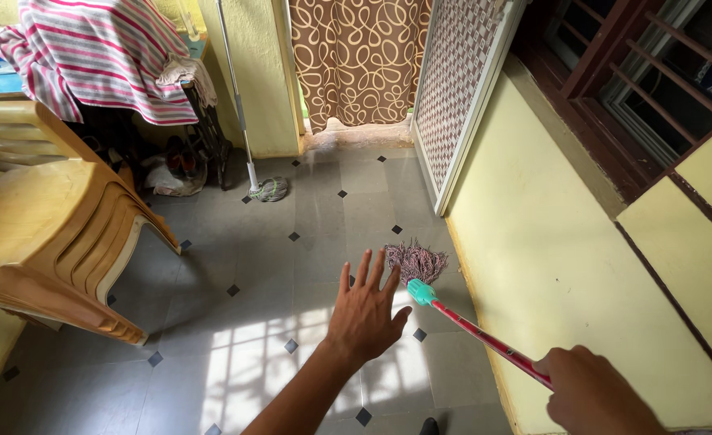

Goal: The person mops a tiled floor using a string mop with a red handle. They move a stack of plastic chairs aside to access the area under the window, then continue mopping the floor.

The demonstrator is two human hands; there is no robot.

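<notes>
Right hand: the right hand (585,387) is closed around the red handle of the mop (452,310), low at the right edge of the view; its fingers are wrapped tight on the shaft.
Left hand: the left hand (365,310) holds nothing; its fingers are spread wide, palm down, hovering over the floor (291,266).
Mop position: the mop head (416,262), a tuft of pinkish-grey strings under a teal collar, rests on the grey tiles close to the foot of the yellow wall (549,266).
Long axis: the handle runs on a slant from the right hand up and leftward to the head, so the head lies ahead of and to the left of the gripping hand.
Nearer hand: the open left hand is just beside the teal collar, nearer to the head than the right hand is.
Surroundings: a stack of tan plastic chairs (49,242) stands well apart to the left; a second mop (247,121) leans against the far wall; a patterned curtain (356,56) hangs in the doorway beyond.
In the way: the wall hems the head in on the right, and a screen door (452,97) stands ahead of it.
</notes>
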